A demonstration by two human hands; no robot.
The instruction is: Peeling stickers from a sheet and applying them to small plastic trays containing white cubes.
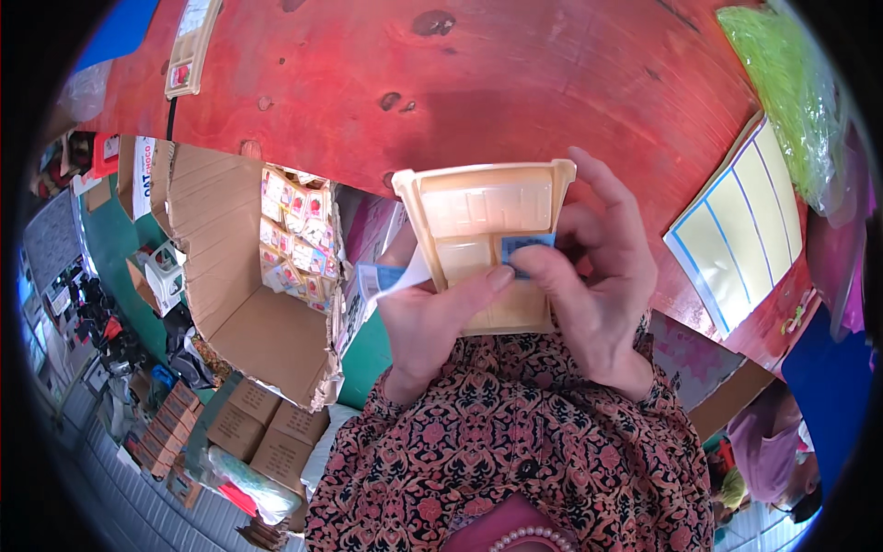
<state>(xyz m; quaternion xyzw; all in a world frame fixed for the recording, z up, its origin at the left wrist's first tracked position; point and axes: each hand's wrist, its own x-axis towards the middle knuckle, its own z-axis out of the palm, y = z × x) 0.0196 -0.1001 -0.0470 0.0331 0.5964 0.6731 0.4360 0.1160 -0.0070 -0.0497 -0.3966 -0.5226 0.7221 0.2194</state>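
I hold a cream plastic blister tray (478, 207) upright over my lap, in front of the red wooden table (515, 83). My left hand (432, 322) grips its lower left side, the thumb lying across its face, and also pinches a white and blue paper strip (391, 279). My right hand (598, 285) holds the tray's right side, with thumb and fingers on a small blue sticker (526, 248) pressed against the tray's middle.
A sheet of yellow labels with blue borders (736, 230) lies on the table at right, beside a bag of green material (791, 92). An open cardboard box (248, 276) with several small packets stands at left, more boxes below. Another person sits at lower right.
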